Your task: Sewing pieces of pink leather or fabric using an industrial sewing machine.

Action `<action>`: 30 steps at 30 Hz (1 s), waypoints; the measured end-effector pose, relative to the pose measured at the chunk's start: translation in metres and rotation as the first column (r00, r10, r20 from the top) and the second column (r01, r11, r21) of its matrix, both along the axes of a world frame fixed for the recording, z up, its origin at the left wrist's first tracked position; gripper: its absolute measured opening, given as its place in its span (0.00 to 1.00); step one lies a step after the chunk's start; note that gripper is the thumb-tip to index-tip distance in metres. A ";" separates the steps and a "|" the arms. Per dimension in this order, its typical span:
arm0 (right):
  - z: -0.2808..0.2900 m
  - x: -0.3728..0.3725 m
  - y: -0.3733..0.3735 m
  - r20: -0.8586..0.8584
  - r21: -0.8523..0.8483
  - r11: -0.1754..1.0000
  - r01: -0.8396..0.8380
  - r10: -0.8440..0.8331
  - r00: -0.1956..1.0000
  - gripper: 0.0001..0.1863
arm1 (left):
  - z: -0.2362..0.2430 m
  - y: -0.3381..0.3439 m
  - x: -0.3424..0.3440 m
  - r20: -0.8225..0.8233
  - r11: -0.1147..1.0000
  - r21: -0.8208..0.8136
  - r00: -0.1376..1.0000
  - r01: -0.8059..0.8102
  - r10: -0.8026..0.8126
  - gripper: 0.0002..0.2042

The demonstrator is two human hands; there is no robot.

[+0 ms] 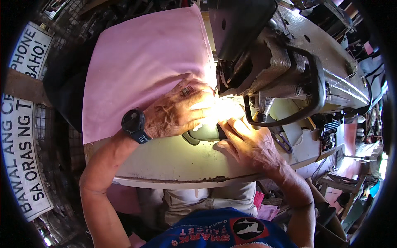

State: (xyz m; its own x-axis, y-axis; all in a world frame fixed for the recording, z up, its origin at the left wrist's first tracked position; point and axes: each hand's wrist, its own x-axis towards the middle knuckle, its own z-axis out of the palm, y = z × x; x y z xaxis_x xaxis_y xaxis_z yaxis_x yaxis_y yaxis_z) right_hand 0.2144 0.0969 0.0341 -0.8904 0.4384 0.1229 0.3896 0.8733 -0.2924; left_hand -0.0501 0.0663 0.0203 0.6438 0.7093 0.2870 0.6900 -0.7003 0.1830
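Note:
A large sheet of pink cloth point(144, 53) lies over the left side of the sewing table, its right edge running up to the sewing machine point(285, 53). Wearing a dark wristwatch, my left hand point(178, 109) presses on the near right part of the cloth, fingers bent together and wrinkling it. My right hand point(250, 142) rests just right of the bright spot below the machine head, fingertips closed down on something small and partly dark. Between the hands lies a dark, round-cornered plate point(202, 134). Glare hides the needle area and the fingertips there.
A black curved bar point(316, 91) sticks out from the machine above my right hand. Scissors point(284, 142) lie on the table's right side. The worn front edge point(198, 182) of the table passes above my lap. Wire mesh with signs point(27, 153) stands at left.

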 end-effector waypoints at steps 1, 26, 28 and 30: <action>-0.002 -0.001 0.001 0.041 -0.031 1.000 0.002 -0.001 0.999 0.22 | 0.000 0.002 -0.002 -0.001 1.000 -0.006 1.000 0.006 -0.006 0.19; -0.006 0.022 -0.032 -0.121 0.083 0.995 0.062 -0.051 0.991 0.28 | -0.014 0.031 -0.021 0.100 1.000 0.018 0.995 0.001 -0.003 0.16; -0.011 0.028 -0.049 -0.201 0.039 0.994 0.107 -0.097 0.975 0.24 | -0.012 0.031 -0.021 0.076 0.998 0.059 0.997 -0.015 0.011 0.15; -0.016 0.029 -0.056 -0.232 0.028 0.992 0.127 -0.117 0.966 0.24 | -0.014 0.028 -0.019 0.040 0.988 0.142 0.998 -0.058 0.053 0.15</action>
State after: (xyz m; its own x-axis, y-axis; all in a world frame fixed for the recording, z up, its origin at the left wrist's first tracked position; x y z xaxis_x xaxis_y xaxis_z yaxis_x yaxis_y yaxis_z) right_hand 0.2430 0.0413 0.0184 -0.7763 0.5318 0.3385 0.4204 0.8369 -0.3506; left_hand -0.0689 0.0948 0.0060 0.5923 0.6937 0.4099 0.7232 -0.6820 0.1093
